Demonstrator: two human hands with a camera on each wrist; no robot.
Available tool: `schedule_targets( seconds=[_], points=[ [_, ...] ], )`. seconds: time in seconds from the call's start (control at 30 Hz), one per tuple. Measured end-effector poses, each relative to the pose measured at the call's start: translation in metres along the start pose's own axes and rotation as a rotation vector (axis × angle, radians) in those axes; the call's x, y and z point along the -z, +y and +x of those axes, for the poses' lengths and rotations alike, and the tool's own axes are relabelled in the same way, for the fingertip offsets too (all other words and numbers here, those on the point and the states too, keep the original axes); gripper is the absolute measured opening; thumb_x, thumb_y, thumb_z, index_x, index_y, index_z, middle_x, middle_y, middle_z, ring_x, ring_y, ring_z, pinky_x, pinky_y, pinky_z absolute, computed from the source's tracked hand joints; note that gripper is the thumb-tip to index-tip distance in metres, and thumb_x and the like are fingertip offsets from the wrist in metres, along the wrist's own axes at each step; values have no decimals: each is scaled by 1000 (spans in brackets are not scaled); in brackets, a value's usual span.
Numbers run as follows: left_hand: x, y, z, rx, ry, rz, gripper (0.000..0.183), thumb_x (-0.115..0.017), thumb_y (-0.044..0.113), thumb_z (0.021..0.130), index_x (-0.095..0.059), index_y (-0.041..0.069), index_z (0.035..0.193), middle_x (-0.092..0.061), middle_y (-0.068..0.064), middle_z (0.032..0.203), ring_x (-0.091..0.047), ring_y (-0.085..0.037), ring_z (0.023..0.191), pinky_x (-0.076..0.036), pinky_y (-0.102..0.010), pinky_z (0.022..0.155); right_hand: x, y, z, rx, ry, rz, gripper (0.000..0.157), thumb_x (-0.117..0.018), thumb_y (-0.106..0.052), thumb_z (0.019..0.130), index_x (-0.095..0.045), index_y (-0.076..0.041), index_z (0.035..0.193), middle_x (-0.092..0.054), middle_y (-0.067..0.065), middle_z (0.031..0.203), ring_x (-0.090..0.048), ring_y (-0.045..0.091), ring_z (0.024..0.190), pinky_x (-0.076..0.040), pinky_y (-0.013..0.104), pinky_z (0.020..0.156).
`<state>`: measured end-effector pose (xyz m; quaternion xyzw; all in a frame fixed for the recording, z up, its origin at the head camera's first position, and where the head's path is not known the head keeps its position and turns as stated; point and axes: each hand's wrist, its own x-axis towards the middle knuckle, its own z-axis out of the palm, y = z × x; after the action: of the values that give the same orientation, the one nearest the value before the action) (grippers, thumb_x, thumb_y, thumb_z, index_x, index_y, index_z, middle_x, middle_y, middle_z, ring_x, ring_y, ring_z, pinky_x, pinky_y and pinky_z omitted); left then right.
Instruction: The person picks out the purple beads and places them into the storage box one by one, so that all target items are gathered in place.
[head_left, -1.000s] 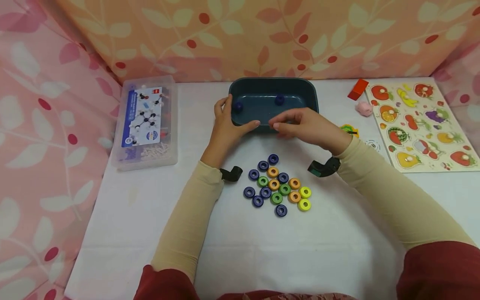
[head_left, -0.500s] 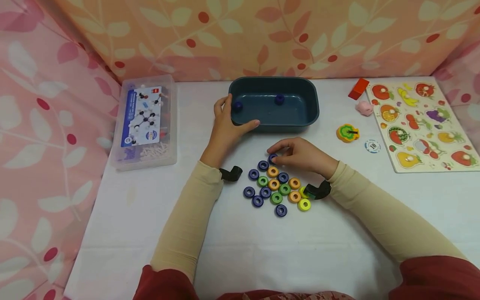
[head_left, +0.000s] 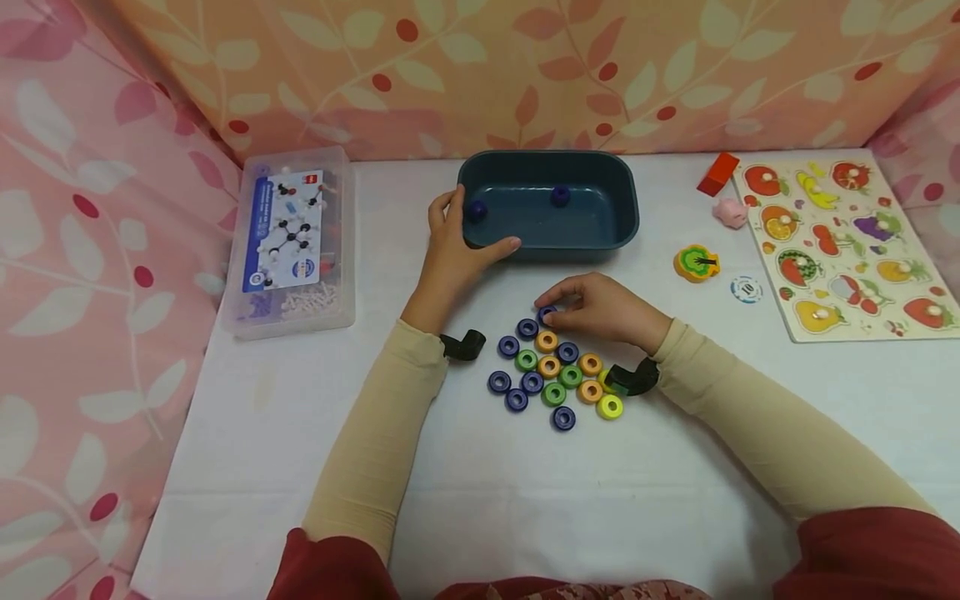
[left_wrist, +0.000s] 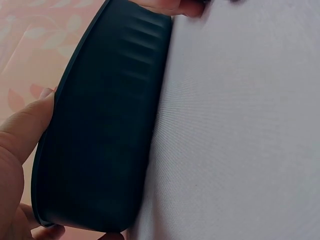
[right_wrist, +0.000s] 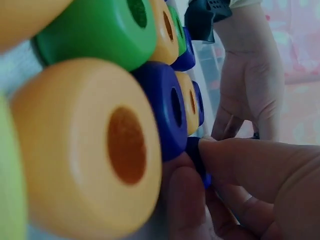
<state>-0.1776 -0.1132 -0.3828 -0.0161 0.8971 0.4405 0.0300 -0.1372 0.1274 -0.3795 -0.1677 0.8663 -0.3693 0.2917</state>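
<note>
We've got hands apart. Right hand [head_left: 607, 312] pinches dark blue ring [right_wrist: 194, 149] at far tip of ring cluster [head_left: 549, 374]; thumb and fingers cover most of it, can't tell if it touches table [head_left: 450, 500]. Left hand [head_left: 453, 258] holds left end of tray [head_left: 555, 229], thumb at near rim, some fingers hidden behind it. Two blue pieces [head_left: 560, 196] inside, left one's shape unclear to us. Black wrist mount [head_left: 633, 379] hides part of yellow ring [head_left: 604, 380]. Right wrist view crops nearest rings. Tray-to-cluster gap narrow; broad bare table on our side.
</note>
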Motion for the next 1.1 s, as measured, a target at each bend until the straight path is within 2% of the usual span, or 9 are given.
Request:
schedule_targets(
  seconds=[0.17,0.3,0.37,0.47,0.6,0.73,0.83,1.0,1.1],
  points=[
    [1,-3,1,0,8,1,119,-77,67,74,-8,28,163,-8,3,164,-30,-21,146,-30,-39,120,6,-9,3,35,-6,-78,30,-74,-24,92,-74,-17,121,-74,2,117,-63,17,103,-49,37,91],
    [1,-5,2,2,11,8,119,-77,68,74,-8,29,163,-8,4,163,-30,-22,146,-30,-40,120,26,-31,2,17,27,-45,32,-75,-29,91,-74,-19,121,-76,1,108,-62,18,98,-45,35,83],
    [2,-6,2,-1,12,8,120,-77,68,73,-8,29,163,-8,4,163,-30,-22,146,-30,-40,119,42,-46,3,-5,65,8,33,-76,-31,91,-73,-20,121,-76,2,107,-64,19,100,-47,37,87],
    [3,-7,3,-3,11,3,120,-77,69,73,-8,28,163,-8,4,163,-30,-22,146,-30,-40,119,68,-66,12,-17,121,59,37,-75,-36,91,-71,-20,125,-74,5,112,-69,19,106,-48,40,103],
    [5,-5,2,6,7,4,120,-76,70,73,-7,29,163,-7,4,164,-30,-23,146,-29,-40,120,92,-81,41,-12,135,89,47,-70,-41,94,-65,-19,135,-67,7,127,-69,19,111,-46,40,108],
    [6,-3,3,-2,12,9,119,-76,69,74,-8,28,163,-8,3,164,-30,-24,145,-29,-41,120,103,-84,81,-42,86,231,50,-63,-37,99,-57,-13,143,-51,4,144,-65,18,118,-45,35,109],
    [5,-3,4,-8,14,6,119,-77,68,74,-9,28,163,-9,3,163,-31,-24,145,-30,-40,120,104,-81,109,-78,39,348,47,-58,-30,102,-55,-6,143,-43,5,149,-62,19,120,-45,31,108],
    [1,-2,2,-7,6,-6,118,-78,67,74,-10,28,163,-10,3,163,-31,-23,145,-31,-42,119,98,-75,138,-138,-40,385,46,-52,-24,105,-51,-3,146,-41,9,153,-59,22,125,-44,31,109],
    [0,-2,2,-13,4,-7,118,-77,68,73,-10,29,162,-10,3,162,-30,-24,144,-31,-42,119,95,-72,147,-176,-73,363,48,-51,-26,105,-48,-6,149,-41,8,155,-57,22,129,-42,31,111]
  ],
)
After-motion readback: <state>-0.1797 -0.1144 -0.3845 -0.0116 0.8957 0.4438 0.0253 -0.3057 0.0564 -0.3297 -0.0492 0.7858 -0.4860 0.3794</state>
